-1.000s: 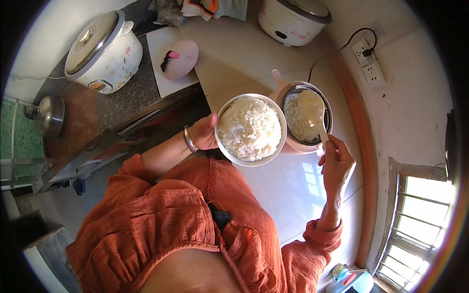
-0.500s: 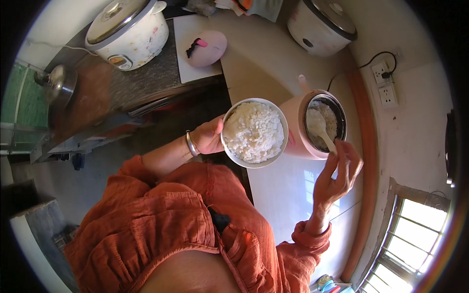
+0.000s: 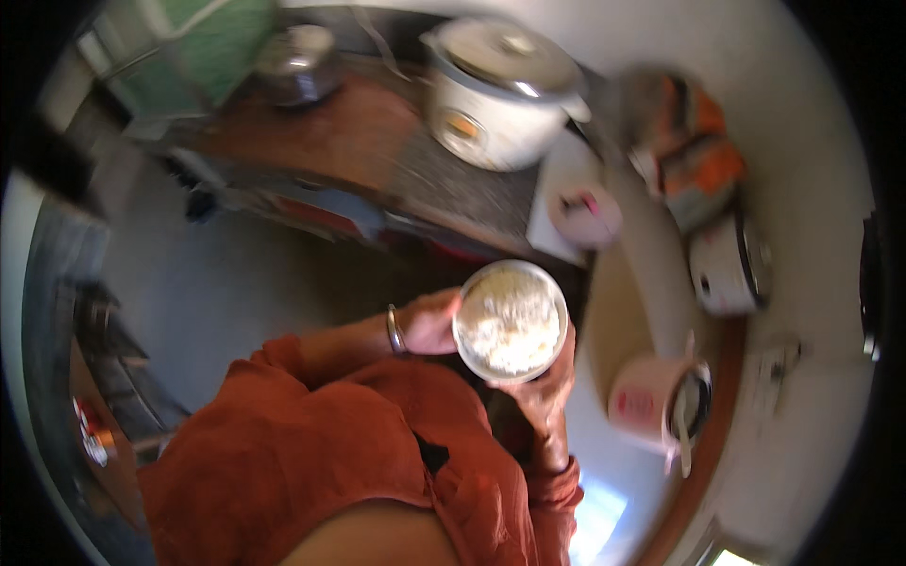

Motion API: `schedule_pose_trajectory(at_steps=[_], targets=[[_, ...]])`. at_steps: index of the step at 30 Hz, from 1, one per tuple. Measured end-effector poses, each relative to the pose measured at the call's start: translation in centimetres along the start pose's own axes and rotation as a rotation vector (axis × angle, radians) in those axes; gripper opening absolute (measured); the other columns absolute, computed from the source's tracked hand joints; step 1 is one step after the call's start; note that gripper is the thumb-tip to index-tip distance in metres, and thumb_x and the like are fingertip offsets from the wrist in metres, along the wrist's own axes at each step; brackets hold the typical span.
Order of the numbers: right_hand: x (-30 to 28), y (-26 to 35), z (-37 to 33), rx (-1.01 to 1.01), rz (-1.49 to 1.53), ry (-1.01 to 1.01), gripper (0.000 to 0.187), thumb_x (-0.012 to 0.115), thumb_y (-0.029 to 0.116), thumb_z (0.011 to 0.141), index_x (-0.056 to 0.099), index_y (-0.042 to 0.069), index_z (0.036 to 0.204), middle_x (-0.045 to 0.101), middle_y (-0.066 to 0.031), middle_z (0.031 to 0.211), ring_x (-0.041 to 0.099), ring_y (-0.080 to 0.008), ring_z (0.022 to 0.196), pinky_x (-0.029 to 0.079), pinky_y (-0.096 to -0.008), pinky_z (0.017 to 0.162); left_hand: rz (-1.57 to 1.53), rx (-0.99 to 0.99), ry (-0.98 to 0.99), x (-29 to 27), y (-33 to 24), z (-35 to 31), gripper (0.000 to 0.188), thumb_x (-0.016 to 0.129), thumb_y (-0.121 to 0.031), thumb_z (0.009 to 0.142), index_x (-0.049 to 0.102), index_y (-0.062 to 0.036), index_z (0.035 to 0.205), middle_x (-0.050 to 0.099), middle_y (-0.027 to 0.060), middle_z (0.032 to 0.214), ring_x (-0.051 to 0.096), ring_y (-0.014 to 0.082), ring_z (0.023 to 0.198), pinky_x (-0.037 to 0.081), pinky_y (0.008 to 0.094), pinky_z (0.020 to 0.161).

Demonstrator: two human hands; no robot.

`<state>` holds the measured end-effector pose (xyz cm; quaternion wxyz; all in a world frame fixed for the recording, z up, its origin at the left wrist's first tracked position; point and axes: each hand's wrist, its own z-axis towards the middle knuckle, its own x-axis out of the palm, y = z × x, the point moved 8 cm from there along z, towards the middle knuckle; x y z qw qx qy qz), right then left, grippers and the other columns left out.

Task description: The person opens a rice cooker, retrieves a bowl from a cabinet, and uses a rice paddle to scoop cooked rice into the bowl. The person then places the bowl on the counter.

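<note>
A round bowl (image 3: 462, 351) heaped with white rice (image 3: 511, 321) is held in front of my body. My left hand (image 3: 432, 323), with a silver bangle at the wrist, grips its left side. From below and the right, my right hand (image 3: 549, 382) closes on the bowl too; some of its fingers are hidden beneath. To the right, the small pink rice cooker (image 3: 634, 404) stands uncovered on the counter. A pale rice paddle (image 3: 685, 443) rests in it, its handle sticking out over the rim.
A large white rice cooker (image 3: 491, 118) with its lid on stands on the dark worktop beside a metal pot (image 3: 300, 66). Near it lies a pink round lid (image 3: 585, 219). Another white cooker (image 3: 722, 269) and an orange-grey bag (image 3: 694, 151) sit at the wall.
My right hand has let go of the paddle, leaving it in the pink cooker, and taken hold of the bowl. The view has swung left, and the picture is blurred.
</note>
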<state>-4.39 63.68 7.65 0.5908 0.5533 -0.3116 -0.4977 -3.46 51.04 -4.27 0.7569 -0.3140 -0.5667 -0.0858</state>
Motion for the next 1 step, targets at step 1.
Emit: schedule_pose_trajectory(at_steps=[1], targets=[[3.15,1.01,2.55,-0.056,0.025,0.066,0.118,0.092,0.039,0.044,0.031,-0.001,0.136,0.045,-0.0156,0.133,0.048,-0.0240,0.121,0.040,-0.0405,0.101,0.053,0.071,-0.013,-0.06,-3.95,-1.73,0.087,0.071,-0.042,0.074,0.029,-0.0067,0.142,0.039,0.0121,0.142,0.041,0.0264,0.128,0.034,0.0439,0.106]])
